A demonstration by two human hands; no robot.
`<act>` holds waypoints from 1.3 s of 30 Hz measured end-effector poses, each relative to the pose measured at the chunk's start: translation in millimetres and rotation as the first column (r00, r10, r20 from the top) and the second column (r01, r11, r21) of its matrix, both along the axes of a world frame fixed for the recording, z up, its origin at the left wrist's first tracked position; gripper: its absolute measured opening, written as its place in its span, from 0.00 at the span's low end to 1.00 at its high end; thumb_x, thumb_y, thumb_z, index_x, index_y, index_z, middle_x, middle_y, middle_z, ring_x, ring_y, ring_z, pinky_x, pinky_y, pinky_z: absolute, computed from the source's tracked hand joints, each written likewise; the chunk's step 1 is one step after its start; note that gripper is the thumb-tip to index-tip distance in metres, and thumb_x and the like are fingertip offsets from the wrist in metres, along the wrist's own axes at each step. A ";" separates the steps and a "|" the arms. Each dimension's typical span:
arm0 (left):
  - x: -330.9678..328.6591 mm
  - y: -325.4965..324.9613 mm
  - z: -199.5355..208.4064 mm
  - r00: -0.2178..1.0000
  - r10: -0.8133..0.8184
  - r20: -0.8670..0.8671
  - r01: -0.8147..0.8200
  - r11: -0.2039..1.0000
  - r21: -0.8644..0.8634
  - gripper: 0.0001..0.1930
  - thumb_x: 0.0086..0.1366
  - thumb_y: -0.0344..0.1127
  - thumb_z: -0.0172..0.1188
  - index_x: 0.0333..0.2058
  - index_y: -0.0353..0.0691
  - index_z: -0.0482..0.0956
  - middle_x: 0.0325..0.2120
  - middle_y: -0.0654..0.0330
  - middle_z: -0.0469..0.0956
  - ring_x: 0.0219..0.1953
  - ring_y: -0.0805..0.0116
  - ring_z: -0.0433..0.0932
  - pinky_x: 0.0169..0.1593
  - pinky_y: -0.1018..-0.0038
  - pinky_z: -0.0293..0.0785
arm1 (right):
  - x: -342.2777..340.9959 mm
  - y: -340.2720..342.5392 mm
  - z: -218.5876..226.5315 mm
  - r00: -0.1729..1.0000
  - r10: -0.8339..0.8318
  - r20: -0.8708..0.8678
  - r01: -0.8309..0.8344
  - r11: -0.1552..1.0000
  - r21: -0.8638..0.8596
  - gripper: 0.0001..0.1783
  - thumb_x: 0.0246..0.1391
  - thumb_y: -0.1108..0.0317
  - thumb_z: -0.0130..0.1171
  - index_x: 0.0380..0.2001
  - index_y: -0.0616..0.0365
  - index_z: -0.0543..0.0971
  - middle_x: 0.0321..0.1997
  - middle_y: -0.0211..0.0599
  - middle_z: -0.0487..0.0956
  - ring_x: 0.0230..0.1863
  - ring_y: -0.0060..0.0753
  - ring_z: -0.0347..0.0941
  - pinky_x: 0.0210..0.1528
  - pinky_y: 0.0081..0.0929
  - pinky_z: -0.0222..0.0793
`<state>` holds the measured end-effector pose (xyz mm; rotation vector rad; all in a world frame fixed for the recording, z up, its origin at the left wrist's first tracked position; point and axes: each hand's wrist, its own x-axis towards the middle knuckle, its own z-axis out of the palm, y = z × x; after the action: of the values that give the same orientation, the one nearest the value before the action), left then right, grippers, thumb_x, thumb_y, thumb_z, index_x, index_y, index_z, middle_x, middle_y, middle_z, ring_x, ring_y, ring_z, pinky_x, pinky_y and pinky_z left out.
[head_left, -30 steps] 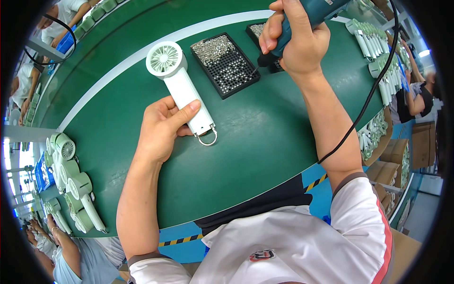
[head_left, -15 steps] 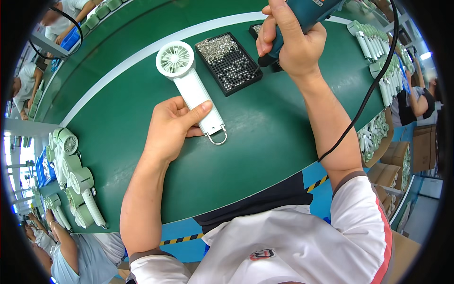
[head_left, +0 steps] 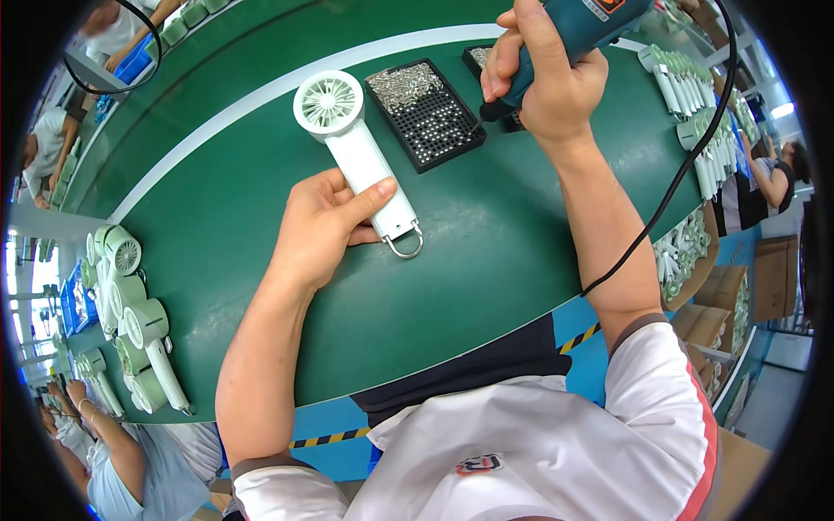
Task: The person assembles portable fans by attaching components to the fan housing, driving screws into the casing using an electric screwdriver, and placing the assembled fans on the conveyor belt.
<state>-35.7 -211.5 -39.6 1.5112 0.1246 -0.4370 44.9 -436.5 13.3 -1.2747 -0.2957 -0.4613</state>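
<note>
Left hand (head_left: 323,227) clasps white handheld fan (head_left: 356,156) on green belt (head_left: 486,260); right hand (head_left: 546,74) wraps teal electric screwdriver (head_left: 569,35).

White handheld fan (head_left: 360,156). Teal electric screwdriver (head_left: 573,35), black cord (head_left: 686,165). Black perforated screw tray (head_left: 426,113), silver screws. Dark green tabletop (head_left: 486,260), white stripe (head_left: 252,108). Pale green fans (head_left: 130,321) at left.

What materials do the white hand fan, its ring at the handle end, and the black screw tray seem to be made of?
The white hand fan looks like moulded plastic, matte and evenly white, with thin grille ribs. Its ring seems to be metal: thin, grey and shiny. The black screw tray is probably plastic with a dull finish and a grid of holes; the small silvery screws on it glint like metal.
</note>
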 end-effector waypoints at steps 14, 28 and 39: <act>-0.7 -3.5 2.3 1.000 0.007 0.008 -0.007 1.000 0.007 0.19 0.69 0.41 0.68 0.45 0.28 0.79 0.36 0.53 0.86 0.38 0.69 0.87 0.41 0.74 0.84 | -40.0 -2.5 16.7 0.793 0.549 0.264 -0.579 0.814 0.046 0.31 0.76 0.43 0.34 0.47 0.57 0.78 0.19 0.29 0.69 0.17 0.28 0.64 0.20 0.29 0.67; -1.3 -3.2 5.3 1.000 0.000 0.018 0.000 1.000 0.006 0.19 0.68 0.39 0.69 0.45 0.26 0.80 0.36 0.53 0.86 0.37 0.69 0.87 0.40 0.73 0.85 | -60.2 17.4 0.2 0.725 0.651 0.225 -0.608 0.759 -0.233 0.28 0.75 0.41 0.37 0.51 0.55 0.72 0.21 0.31 0.72 0.19 0.29 0.68 0.20 0.33 0.71; -1.9 -4.0 1.7 1.000 0.006 0.018 -0.005 0.999 -0.032 0.19 0.68 0.39 0.69 0.45 0.26 0.80 0.36 0.53 0.86 0.37 0.69 0.87 0.39 0.73 0.86 | -72.9 27.3 -0.9 0.820 0.537 0.197 -0.472 0.830 -0.299 0.23 0.75 0.46 0.43 0.48 0.58 0.70 0.20 0.34 0.71 0.18 0.30 0.68 0.21 0.33 0.72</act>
<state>-37.6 -215.5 -37.8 1.4826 0.1068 -0.4185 -28.0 -409.2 12.3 -1.2989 -0.9294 -0.1356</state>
